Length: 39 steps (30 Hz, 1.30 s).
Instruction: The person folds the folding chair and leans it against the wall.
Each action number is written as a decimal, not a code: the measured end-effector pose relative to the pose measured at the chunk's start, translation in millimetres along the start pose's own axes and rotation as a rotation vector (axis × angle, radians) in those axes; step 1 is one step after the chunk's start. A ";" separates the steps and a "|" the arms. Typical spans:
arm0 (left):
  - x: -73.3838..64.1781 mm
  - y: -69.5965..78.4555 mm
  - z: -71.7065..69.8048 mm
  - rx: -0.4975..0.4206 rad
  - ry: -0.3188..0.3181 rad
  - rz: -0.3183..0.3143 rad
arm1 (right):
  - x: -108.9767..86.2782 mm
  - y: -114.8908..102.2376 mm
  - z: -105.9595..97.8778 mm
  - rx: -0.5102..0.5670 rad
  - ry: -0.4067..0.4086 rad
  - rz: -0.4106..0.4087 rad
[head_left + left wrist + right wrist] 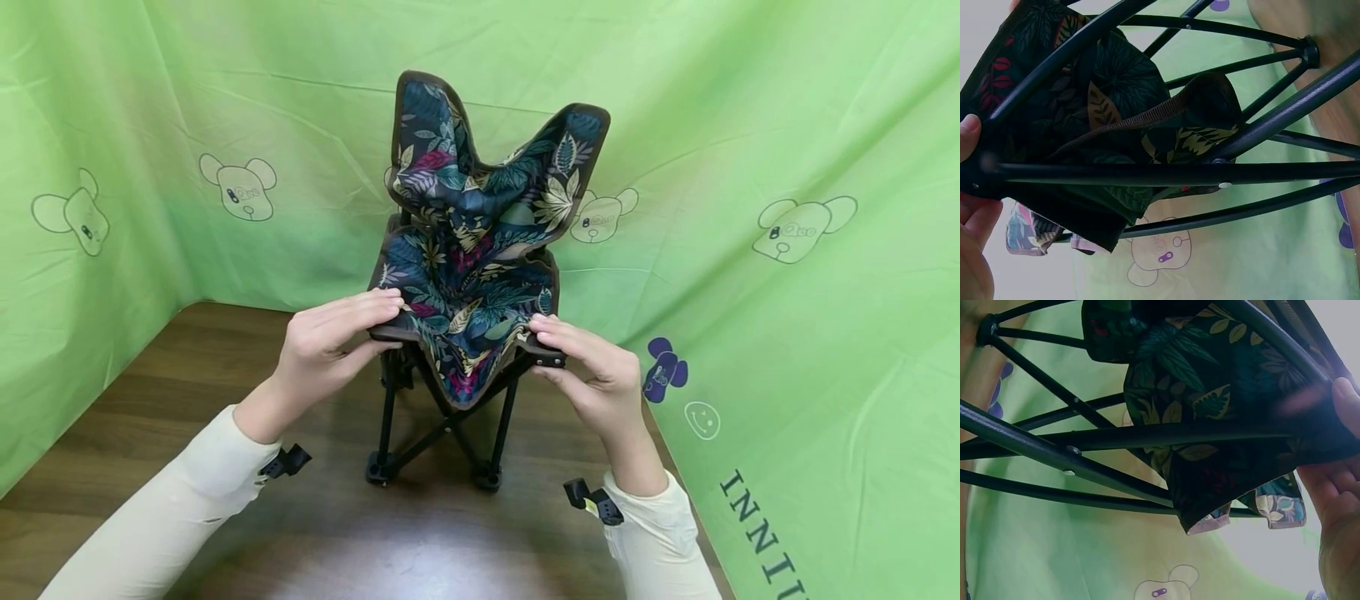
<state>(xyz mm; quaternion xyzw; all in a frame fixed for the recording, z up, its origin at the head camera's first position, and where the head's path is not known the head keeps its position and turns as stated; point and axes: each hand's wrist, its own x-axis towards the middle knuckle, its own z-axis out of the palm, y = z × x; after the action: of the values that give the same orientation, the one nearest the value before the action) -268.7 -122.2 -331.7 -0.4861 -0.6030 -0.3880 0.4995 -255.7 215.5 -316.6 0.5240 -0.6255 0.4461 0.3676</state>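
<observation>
A folding camp chair [480, 292] with dark leaf-print fabric stands upright and partly unfolded in the middle of the head view. Its seat sags in a V between the two front corners, and its black legs [447, 423] cross below. My left hand [330, 342] grips the left front seat corner, fingers on top and thumb beneath. At the opposite corner my right hand [596, 367] pinches the black end piece [547, 357] the same way. Both wrist views show the seat's underside [1125, 81] and the frame tubes [1166, 434] from below.
The chair's feet [487, 477] rest on a brown wood-grain surface [360, 542]. Green curtains [750, 125] with printed bear heads hang behind and at both sides, close to the chair's back. A small black camera mount [285, 461] sits on each sleeve.
</observation>
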 end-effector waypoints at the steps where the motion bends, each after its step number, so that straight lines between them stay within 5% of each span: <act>1: 0.5 -0.1 0.5 -0.003 0.003 0.000 | 0.7 -0.2 0.4 -0.001 0.002 0.000; 39: 13.6 -7.2 19.1 -0.111 0.025 -0.030 | 15.5 7.0 12.2 0.057 0.040 0.024</act>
<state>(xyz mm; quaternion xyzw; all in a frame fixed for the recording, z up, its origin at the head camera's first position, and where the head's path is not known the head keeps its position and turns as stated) -280.5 -102.9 -322.1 -0.4990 -0.5817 -0.4342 0.4734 -265.3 199.3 -307.5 0.5178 -0.6112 0.4785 0.3596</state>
